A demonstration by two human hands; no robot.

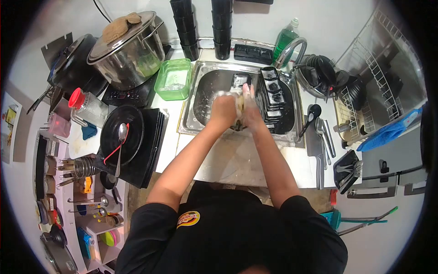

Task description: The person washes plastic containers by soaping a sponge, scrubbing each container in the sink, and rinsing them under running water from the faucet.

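Both of my hands are over the steel sink (pixel 186 119), close together and covered in white suds. My left hand (pixel 223 112) is curled into a fist around something I cannot make out; a yellowish patch shows between the hands. Smeared by motion, my right hand (pixel 251 112) points its fingertips up and grips something hidden by foam and fingers. Just right of it, a stack of black divided trays (pixel 273 96) stands in the sink, with suds on the top ones. Another soapy black dish (pixel 241 80) lies behind my hands.
A faucet (pixel 294 48) and green soap bottle (pixel 286 39) stand behind the sink. Left are a green tub (pixel 173 77), a large steel pot (pixel 132 52) and black plates (pixel 121 150). Right are spoons (pixel 325 137), a bowl of black dishes (pixel 315 75) and a wire rack (pixel 374 59).
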